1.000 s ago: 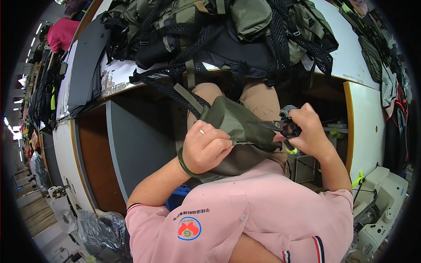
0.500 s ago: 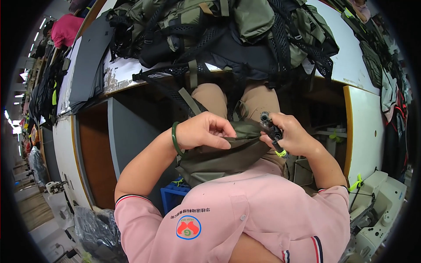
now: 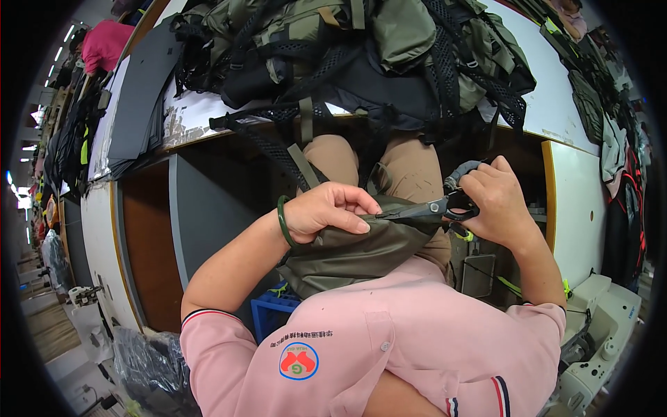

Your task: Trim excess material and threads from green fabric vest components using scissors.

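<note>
Across my lap lies an olive-green fabric piece [image 3: 347, 257], its upper edge pinched between the thumb and fingers of my left hand [image 3: 325, 214]. My right hand [image 3: 501, 201] grips a pair of scissors [image 3: 422, 209] by the dark, wrapped handles. Their blades point left along the fabric's edge, with the tips close to my left fingertips. Whether they are cutting anything is too fine to tell. Above my knees, a black mesh strap [image 3: 278, 149] with a green webbing end hangs from the table edge toward the fabric.
Olive and black backpacks [image 3: 403, 42] are heaped on the white table [image 3: 187, 115]. Dark grey sheets [image 3: 142, 90] are stacked left of them. A blue crate [image 3: 267, 313] stands low at my left, and a sewing machine [image 3: 601, 347] at my right. Another person [image 3: 108, 45] is at far left.
My right hand has moved to the right and slightly up. The scissors have turned so their blades now reach left to the fabric's edge. My left hand keeps its pinch.
</note>
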`<state>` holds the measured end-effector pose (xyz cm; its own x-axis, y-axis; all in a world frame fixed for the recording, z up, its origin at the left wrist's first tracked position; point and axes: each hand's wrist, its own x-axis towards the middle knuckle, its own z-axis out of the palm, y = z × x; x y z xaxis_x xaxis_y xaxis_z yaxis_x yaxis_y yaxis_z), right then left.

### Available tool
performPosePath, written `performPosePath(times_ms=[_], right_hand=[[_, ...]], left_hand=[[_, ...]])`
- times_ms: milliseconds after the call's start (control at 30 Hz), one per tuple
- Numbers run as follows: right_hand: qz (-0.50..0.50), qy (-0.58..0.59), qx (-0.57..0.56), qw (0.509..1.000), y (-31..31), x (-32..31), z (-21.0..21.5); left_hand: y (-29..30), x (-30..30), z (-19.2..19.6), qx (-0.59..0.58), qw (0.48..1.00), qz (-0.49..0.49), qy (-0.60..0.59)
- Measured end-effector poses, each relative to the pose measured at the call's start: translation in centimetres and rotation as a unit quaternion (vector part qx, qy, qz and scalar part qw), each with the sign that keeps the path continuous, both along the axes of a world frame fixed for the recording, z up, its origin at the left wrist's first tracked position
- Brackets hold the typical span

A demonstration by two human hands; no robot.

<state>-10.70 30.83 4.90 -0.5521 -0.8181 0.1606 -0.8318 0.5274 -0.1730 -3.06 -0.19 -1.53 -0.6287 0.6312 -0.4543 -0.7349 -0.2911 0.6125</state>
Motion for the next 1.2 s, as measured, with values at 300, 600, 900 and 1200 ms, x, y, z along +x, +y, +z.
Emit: performPosePath(times_ms=[300, 600, 900, 1200], right_hand=[[0.019, 0.03, -0.013, 0.999, -0.9, 0.0, -0.4], [0.032, 0.091, -0.007, 0.995, -0.9, -0.3, -1.1], [0.028, 0.009, -0.026, 0.999, -1.1, -0.3, -1.5], [0.025, 0.022, -0.023, 0.999, -0.6, -0.4, -2.1]], left_hand=[[0.3, 0.2, -0.3, -0.017, 1.0, 0.003, 0.012], [0.2, 0.4, -0.8, -0.001, 1.0, 0.005, -0.007], [0.2, 0.4, -0.7, 0.008, 1.0, 0.013, -0.007], [0.1, 0.4, -0.8, 0.008, 1.0, 0.01, -0.011]])
